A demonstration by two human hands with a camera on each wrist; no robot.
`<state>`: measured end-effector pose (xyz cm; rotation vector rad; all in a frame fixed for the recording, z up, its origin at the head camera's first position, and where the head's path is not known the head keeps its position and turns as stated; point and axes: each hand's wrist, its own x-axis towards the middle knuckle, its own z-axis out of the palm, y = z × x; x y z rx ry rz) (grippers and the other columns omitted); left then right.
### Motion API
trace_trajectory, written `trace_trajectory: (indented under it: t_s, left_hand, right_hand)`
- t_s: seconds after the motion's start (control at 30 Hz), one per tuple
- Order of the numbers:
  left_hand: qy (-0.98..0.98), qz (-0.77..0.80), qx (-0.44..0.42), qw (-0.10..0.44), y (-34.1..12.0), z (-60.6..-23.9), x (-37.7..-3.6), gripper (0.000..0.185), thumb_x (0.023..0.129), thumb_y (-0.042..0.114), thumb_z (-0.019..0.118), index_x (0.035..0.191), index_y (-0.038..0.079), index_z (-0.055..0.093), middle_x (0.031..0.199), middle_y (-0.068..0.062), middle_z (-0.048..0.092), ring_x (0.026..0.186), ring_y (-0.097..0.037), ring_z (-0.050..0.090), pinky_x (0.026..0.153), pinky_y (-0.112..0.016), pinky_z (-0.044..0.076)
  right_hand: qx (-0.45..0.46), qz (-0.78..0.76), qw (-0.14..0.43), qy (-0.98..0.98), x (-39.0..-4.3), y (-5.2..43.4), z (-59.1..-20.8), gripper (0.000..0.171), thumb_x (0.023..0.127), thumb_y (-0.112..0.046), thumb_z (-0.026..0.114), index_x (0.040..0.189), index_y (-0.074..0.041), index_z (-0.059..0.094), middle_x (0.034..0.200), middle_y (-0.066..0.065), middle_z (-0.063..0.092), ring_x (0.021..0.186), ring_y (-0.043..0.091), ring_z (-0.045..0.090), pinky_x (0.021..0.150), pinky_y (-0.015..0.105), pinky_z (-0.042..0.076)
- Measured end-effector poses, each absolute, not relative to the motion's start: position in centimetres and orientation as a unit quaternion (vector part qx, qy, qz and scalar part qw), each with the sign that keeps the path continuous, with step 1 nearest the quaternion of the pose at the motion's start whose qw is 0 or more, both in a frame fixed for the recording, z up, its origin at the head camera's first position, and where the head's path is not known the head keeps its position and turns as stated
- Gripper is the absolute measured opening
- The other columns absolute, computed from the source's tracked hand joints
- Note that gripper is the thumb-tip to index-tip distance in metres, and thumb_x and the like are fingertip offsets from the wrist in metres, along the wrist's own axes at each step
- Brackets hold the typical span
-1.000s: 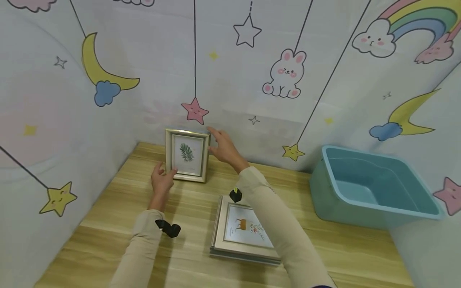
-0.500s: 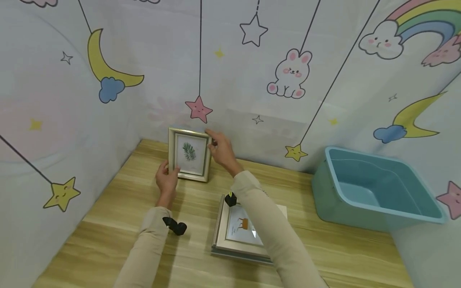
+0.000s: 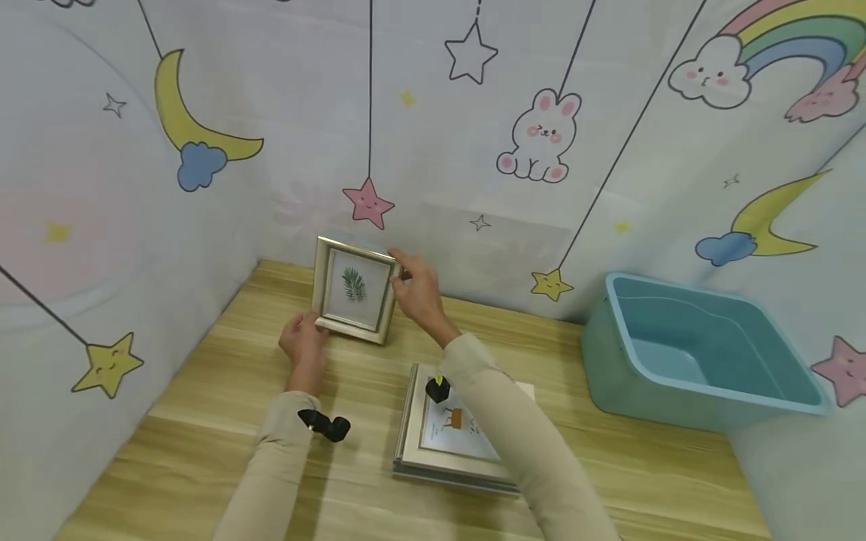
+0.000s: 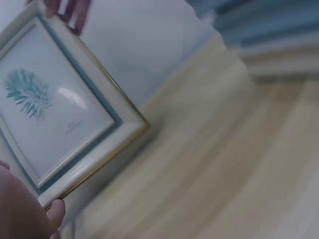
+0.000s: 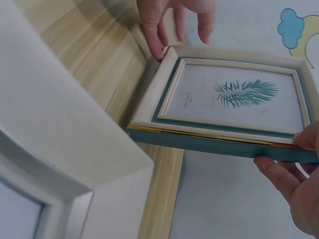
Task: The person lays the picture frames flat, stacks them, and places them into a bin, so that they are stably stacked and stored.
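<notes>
Both arms extend toward the surface's (image 3: 203,391) far left corner. The left hand (image 3: 302,342) pinches the leaf-print frame's (image 3: 354,289) lower left corner; the right hand (image 3: 418,289) grips its upper right edge, fingers curled.

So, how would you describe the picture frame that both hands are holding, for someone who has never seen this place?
On the wooden table, look toward the far left corner, below the pink star on the wall. There the leaf frame stands nearly upright between the left hand and right hand. It shows a green leaf, whereas the other frames lie stacked flat.
</notes>
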<state>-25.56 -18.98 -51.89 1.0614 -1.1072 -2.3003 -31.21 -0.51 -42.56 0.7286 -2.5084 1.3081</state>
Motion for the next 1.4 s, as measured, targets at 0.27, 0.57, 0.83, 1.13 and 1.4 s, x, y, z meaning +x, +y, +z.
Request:
trace_trajectory:
  t_s: [0.27, 0.57, 0.83, 1.13, 1.4]
  left_hand:
    - [-0.260, -0.899, 0.343, 0.085, -18.7, -49.6, -24.6, 0.022, 0.101, 0.017, 0.055, 0.120, 0.007, 0.055, 0.106, -0.003, 0.057, 0.103, -0.011, 0.050, 0.097, -0.020, 0.045]
    - [-0.355, -0.911, 0.205, -0.035, -17.6, -48.0, -23.0, 0.068, 0.107, 0.035, 0.039, 0.158, 0.047, -0.004, 0.169, -0.001, -0.008, 0.156, -0.022, -0.010, 0.120, -0.068, 0.009]
    - [-0.354, -0.929, 0.101, -0.028, -15.9, -45.3, -21.9, 0.073, 0.107, 0.041, 0.037, 0.146, 0.062, -0.020, 0.168, -0.005, -0.010, 0.155, -0.036, -0.005, 0.113, -0.077, 0.011]
    - [-0.380, -0.923, 0.062, 0.010, -15.1, -44.9, -21.0, 0.072, 0.108, 0.037, 0.036, 0.150, 0.057, -0.019, 0.166, -0.013, -0.001, 0.153, -0.042, 0.000, 0.108, -0.081, 0.016]
    - [-0.424, -0.904, 0.054, 0.019, -14.1, -44.6, -20.4, 0.071, 0.107, 0.037, 0.037, 0.152, 0.056, -0.015, 0.166, -0.013, 0.003, 0.151, -0.042, 0.012, 0.106, -0.080, 0.023]
  right_hand:
    - [0.223, 0.511, 0.112, -0.822, -30.3, 1.6, -42.5, 0.051, 0.091, 0.007, 0.062, 0.141, -0.007, 0.057, 0.127, 0.019, 0.063, 0.096, 0.035, 0.069, 0.069, 0.029, 0.061]
    - [0.206, 0.590, 0.147, -0.766, -29.0, 3.1, -41.6, 0.051, 0.090, 0.009, 0.061, 0.140, -0.001, 0.056, 0.126, 0.024, 0.061, 0.096, 0.040, 0.068, 0.071, 0.035, 0.063]
    - [0.202, 0.637, 0.183, -0.721, -26.8, 4.0, -40.3, 0.051, 0.091, 0.007, 0.062, 0.141, -0.002, 0.055, 0.130, 0.024, 0.058, 0.097, 0.042, 0.065, 0.075, 0.043, 0.062]
    - [0.189, 0.667, 0.193, -0.694, -24.6, 5.0, -40.9, 0.052, 0.093, 0.006, 0.063, 0.143, 0.001, 0.051, 0.134, 0.026, 0.054, 0.098, 0.045, 0.063, 0.077, 0.040, 0.062]
    - [0.172, 0.617, 0.180, -0.746, -22.4, 6.8, -39.8, 0.057, 0.092, 0.003, 0.065, 0.147, -0.002, 0.047, 0.145, 0.021, 0.051, 0.111, 0.040, 0.060, 0.091, 0.040, 0.059]
